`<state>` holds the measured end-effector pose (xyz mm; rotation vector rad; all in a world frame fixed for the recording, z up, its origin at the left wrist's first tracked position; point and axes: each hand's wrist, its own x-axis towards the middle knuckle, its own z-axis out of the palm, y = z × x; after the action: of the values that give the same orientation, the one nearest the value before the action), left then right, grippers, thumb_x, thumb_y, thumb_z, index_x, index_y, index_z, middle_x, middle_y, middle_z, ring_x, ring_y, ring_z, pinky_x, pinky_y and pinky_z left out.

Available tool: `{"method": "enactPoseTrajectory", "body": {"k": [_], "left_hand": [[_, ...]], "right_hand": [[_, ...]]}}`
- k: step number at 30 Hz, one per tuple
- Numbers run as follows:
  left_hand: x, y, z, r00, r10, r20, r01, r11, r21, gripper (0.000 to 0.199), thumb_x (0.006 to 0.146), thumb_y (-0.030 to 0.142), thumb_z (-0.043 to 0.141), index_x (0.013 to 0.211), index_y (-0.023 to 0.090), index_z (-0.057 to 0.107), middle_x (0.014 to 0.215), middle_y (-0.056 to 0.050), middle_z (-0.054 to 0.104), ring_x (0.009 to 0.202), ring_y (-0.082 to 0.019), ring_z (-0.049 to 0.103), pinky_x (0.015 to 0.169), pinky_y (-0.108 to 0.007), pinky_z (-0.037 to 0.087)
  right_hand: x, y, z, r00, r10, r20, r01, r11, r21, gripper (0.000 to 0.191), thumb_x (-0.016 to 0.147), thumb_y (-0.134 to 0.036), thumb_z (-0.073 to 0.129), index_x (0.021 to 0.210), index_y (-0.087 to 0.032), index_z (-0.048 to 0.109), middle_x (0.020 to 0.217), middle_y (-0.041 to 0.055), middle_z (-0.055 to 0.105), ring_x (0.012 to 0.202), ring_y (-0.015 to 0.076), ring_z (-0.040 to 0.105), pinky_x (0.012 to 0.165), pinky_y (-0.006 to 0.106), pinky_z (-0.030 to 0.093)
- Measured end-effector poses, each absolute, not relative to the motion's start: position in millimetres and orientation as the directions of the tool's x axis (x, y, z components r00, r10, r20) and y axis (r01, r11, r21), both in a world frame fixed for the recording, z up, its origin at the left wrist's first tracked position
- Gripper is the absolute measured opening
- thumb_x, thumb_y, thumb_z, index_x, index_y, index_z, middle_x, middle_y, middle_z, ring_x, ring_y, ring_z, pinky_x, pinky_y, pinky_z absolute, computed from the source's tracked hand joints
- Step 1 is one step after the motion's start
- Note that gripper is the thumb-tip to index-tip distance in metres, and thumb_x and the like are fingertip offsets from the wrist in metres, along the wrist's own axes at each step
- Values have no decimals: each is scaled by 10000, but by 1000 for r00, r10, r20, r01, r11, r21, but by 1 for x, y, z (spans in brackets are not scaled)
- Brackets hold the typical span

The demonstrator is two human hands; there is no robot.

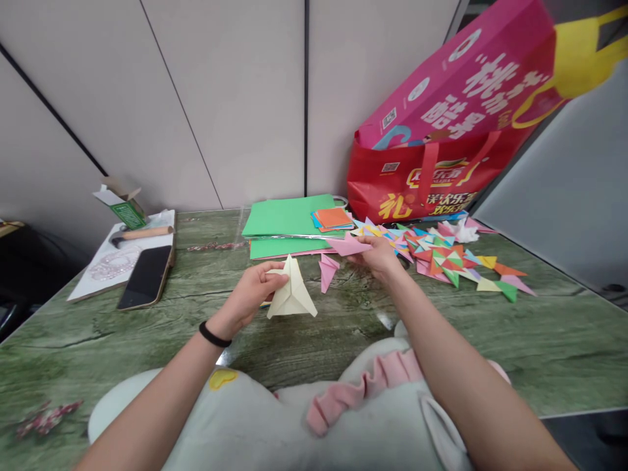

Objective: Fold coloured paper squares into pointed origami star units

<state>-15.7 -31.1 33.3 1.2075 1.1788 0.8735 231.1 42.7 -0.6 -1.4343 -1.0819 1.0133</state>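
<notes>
My left hand (252,292) pinches the left side of a pale yellow folded paper (293,294), which has a pointed top and spreads wide at its base. To the right, my right hand (377,257) is closed on a pink folded paper (348,244) whose tip points left. Between the hands, a second pink folded piece (328,271) lies on the table. Behind them are green sheets (284,216), with small orange squares of paper (333,218) stacked on top. A pile of colourful folded papers (444,255) spreads beyond my right hand.
A red bag (417,176) with a pink box (466,78) stands at the back right. On the left of the table (196,333) are a phone (146,277), a hammer (142,233) and a small green box (126,210). A pale plush cushion (265,418) is at the front edge.
</notes>
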Motion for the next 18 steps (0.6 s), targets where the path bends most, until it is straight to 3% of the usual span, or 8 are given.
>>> {"method": "enactPoseTrajectory", "body": {"k": [4, 6, 11, 18], "left_hand": [[-15, -31, 35, 211, 957, -199, 81, 185, 979, 408, 650, 321, 677, 1007, 162, 561, 654, -1, 640, 529, -100, 548, 497, -205, 410], [-15, -32, 36, 216, 957, -195, 75, 183, 980, 406, 646, 323, 681, 1003, 165, 570, 658, -1, 640, 539, -105, 554, 503, -210, 414], [-14, -32, 36, 206, 958, -197, 70, 187, 980, 381, 639, 320, 688, 970, 161, 587, 622, 10, 628, 532, -100, 548, 502, -204, 408], [-14, -32, 37, 218, 953, -209, 25, 208, 978, 338, 635, 323, 688, 903, 131, 615, 670, -19, 649, 570, -111, 572, 554, -229, 448]], "right_hand": [[221, 36, 9, 73, 992, 105, -216, 119, -969, 242, 540, -258, 703, 734, -161, 594, 704, 2, 637, 624, 113, 591, 621, 268, 504], [218, 33, 12, 43, 975, 217, -254, 220, -942, 288, 538, -306, 719, 759, -166, 598, 708, -5, 638, 629, 102, 588, 645, 251, 492], [214, 28, 15, -30, 926, 377, -127, 371, -920, 193, 633, -299, 663, 770, -180, 597, 773, 8, 642, 718, 108, 599, 730, 257, 466], [210, 24, 16, -106, 883, 457, 199, 469, -860, 104, 710, -232, 568, 757, -158, 623, 787, 33, 651, 757, 141, 590, 732, 291, 455]]}}
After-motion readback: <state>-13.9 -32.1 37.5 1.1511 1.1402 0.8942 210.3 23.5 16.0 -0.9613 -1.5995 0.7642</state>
